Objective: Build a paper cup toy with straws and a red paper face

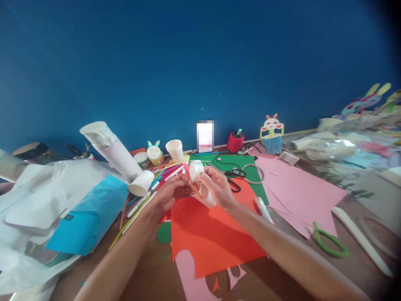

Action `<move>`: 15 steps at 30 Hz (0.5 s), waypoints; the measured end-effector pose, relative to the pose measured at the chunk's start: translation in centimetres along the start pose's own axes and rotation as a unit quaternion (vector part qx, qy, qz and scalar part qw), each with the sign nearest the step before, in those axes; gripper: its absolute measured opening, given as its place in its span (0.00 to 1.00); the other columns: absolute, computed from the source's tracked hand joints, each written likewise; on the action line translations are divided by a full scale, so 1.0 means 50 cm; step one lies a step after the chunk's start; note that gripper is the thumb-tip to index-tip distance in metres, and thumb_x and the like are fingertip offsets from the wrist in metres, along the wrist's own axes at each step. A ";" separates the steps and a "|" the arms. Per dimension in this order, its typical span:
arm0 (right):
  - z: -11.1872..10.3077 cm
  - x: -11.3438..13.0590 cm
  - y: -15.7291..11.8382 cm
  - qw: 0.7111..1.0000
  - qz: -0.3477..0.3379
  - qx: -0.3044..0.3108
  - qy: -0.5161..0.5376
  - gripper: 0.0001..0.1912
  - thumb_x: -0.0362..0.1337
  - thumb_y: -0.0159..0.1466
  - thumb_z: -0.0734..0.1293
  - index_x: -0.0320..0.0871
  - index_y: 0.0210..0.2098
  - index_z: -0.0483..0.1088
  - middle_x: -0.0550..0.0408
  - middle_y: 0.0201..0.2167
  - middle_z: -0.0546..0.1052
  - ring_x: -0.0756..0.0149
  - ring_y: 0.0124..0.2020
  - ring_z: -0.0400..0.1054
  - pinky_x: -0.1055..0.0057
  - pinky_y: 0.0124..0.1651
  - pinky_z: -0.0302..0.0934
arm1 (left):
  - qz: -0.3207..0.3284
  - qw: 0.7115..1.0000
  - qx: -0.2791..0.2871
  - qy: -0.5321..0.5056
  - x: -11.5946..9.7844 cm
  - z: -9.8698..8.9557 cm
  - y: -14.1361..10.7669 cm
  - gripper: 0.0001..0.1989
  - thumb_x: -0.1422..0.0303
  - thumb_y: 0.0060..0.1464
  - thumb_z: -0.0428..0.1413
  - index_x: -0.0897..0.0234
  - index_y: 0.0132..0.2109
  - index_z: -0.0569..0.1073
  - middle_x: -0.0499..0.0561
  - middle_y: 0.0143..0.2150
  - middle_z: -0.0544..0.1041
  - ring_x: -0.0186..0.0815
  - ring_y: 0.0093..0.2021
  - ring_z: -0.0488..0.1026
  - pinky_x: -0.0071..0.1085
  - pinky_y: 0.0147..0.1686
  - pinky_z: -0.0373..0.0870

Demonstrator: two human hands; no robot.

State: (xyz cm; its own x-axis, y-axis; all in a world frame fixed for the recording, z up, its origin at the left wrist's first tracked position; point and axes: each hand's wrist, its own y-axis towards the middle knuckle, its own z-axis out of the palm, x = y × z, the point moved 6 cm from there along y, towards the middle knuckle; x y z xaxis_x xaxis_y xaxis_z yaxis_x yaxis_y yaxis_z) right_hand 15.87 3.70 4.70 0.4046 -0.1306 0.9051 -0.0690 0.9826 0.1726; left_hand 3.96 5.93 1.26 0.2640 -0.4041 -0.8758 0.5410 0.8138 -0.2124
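My right hand (217, 188) pinches a small, round, whitish thing (196, 170) with a clear rim, perhaps a tape roll or little jar; I cannot tell which. Close beside it, my left hand (172, 192) has its fingers closed near a pinkish-red piece (186, 170) and a thin orange strip (197, 191). Its fingertips are partly hidden, though it seems to grip the pinkish-red piece. Below both hands a white paper cup (206, 198) lies tilted over the orange sheet (216, 234).
Black scissors (234, 173) lie behind the orange sheet, on green paper (257, 188). Pink sheets (300, 184) spread to the right, near a green looped pipe cleaner (330, 244). Several paper cups (174, 150) stand or lie at the back left. Plastic bags and blue paper (94, 213) crowd the left.
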 end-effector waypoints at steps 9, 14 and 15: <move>0.004 -0.002 -0.002 1.000 0.012 -0.010 0.019 0.09 0.41 0.54 0.66 0.41 0.29 0.67 0.58 0.24 0.72 0.73 0.25 0.65 0.74 0.30 0.61 | 0.016 0.998 -0.018 0.050 -0.007 0.006 -0.001 0.11 0.63 0.47 0.56 0.67 0.35 0.69 0.52 0.30 0.74 0.35 0.29 0.72 0.31 0.32 0.66; 0.007 -0.008 -0.001 0.999 0.015 0.004 0.033 0.09 0.41 0.54 0.66 0.41 0.29 0.66 0.58 0.24 0.72 0.72 0.24 0.66 0.73 0.30 0.61 | 0.035 0.994 -0.018 0.102 -0.014 0.012 -0.002 0.12 0.64 0.43 0.60 0.67 0.30 0.65 0.48 0.26 0.73 0.30 0.25 0.70 0.26 0.27 0.63; 0.008 -0.009 -0.001 0.999 0.021 0.007 0.038 0.10 0.42 0.54 0.66 0.41 0.29 0.65 0.58 0.23 0.72 0.71 0.24 0.66 0.72 0.29 0.62 | 0.034 0.993 -0.018 0.110 -0.014 0.012 -0.002 0.12 0.64 0.44 0.60 0.66 0.30 0.65 0.48 0.25 0.73 0.29 0.24 0.69 0.25 0.26 0.63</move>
State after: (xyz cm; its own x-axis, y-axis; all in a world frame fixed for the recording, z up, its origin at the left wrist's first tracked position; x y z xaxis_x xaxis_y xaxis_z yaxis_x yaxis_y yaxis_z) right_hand 15.34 3.66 4.41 0.4697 -0.0782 0.8794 -0.1005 0.9849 0.1413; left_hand 4.19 5.89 2.14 0.1164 -0.2499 -0.9613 0.4980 0.8520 -0.1611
